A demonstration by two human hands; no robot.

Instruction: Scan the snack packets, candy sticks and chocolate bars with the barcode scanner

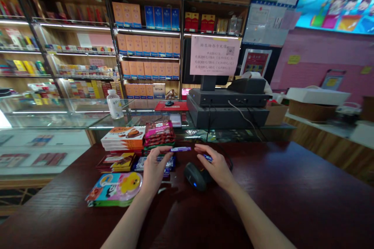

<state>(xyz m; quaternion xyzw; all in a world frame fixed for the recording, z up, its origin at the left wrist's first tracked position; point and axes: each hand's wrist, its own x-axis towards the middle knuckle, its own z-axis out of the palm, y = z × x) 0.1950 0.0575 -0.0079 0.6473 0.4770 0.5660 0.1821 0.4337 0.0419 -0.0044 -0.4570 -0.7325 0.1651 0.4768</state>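
Note:
My left hand (156, 165) pinches one end of a thin purple-blue wrapped bar (181, 149), holding it level above the table. Opposite its free end, my right hand (216, 165) has thumb and forefinger apart, not touching that bar. A blue wrapped piece (208, 158) shows between the right thumb and fingers; whether it is held or lies behind them I cannot tell. Below and between the hands is a black barcode scanner (195, 177), its rear partly hidden by my right hand. Blue snack packets (140, 163) lie beside my left hand.
Left on the dark table (277, 202) are orange-white boxes (124, 137), pink-brown bags (159, 132), yellow-brown packets (121, 161) and a colourful duck-pattern pack (115, 188). Behind stand a plastic bottle (115, 104), a glass counter (67, 111) and a black cash register (228, 107) with cables.

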